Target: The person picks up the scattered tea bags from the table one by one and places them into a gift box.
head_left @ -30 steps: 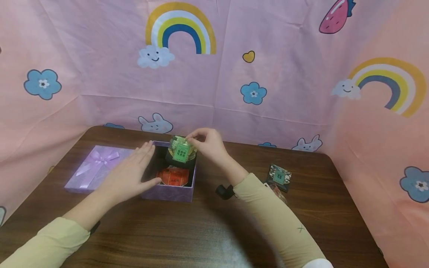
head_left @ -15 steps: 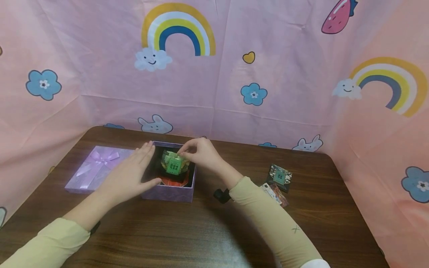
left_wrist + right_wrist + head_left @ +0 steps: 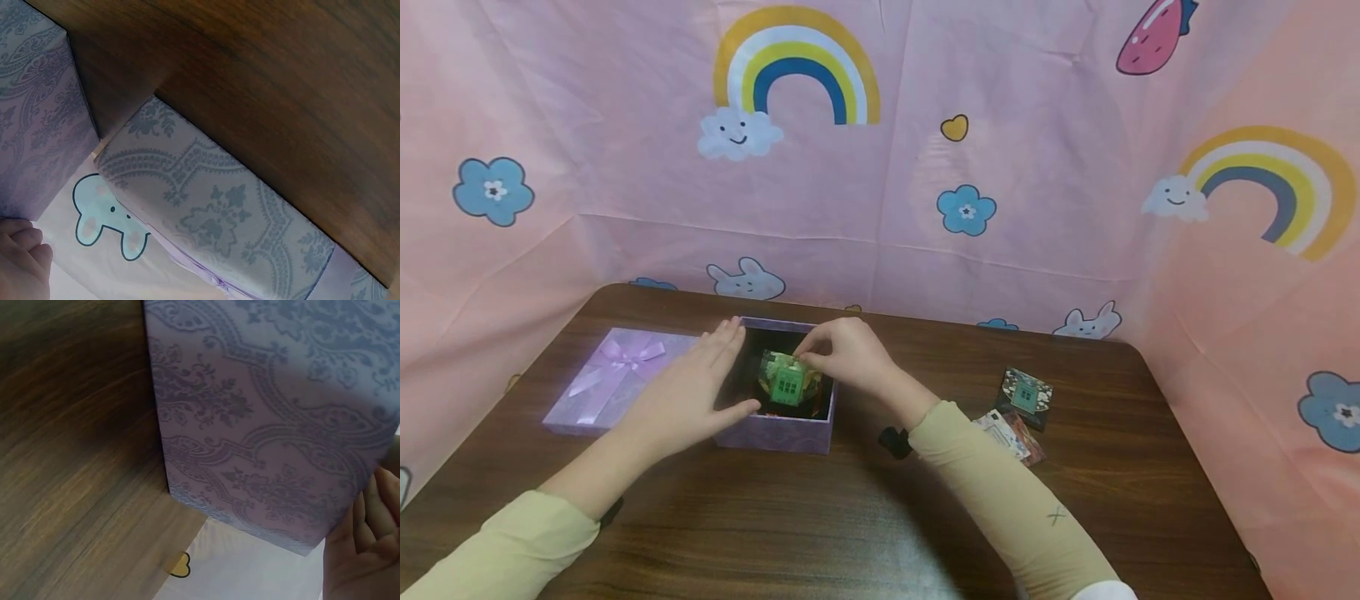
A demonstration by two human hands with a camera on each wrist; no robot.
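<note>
Evidently, the green-labelled sachet is held inside the open purple gift box, its upper edge pinched between the right hand's thumb and forefinger. The box's left side is braced by the left hand, its fingers extended and nothing grasped. The step in hand is judged to be packing; next, the sachet would need to be laid flat and let go. On the counter, the bow-topped lid is set left, while a dark sachet and a white card are seen to the right.
</note>
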